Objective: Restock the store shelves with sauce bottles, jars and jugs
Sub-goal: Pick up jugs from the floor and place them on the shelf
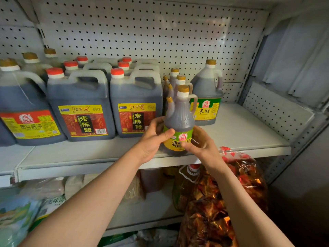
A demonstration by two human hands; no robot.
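A dark vinegar bottle (179,120) with a gold cap, side handle and green-yellow label stands at the front of the white shelf (240,132). My left hand (153,138) grips its left side, thumb across the label. My right hand (201,141) holds its right side, fingers curled round the lower body. Behind it stand several smaller gold-capped bottles (170,86). A larger gold-capped jug (207,97) with a green-yellow label stands to the right rear.
Red-capped dark vinegar jugs (83,107) (137,104) and gold-capped soy jugs (23,107) fill the shelf's left. A pegboard wall (151,32) backs it. Below hang red-brown snack bags (231,193) and pale packets (44,189) on a lower shelf.
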